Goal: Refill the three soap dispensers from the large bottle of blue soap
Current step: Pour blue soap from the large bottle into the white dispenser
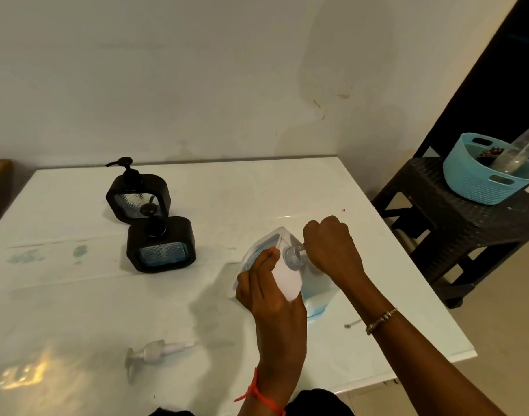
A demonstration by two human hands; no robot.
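Left hand (267,291) gripping the big soap bottle (287,274), right hand (329,244) pinching its cap (291,254); I'd hold the bottle steady while twisting.

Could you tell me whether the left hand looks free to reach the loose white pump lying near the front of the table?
Probably not yet. The path to the white pump is open tabletop, but the left hand grips the clear dispenser, steadying it while the right hand works at its neck.
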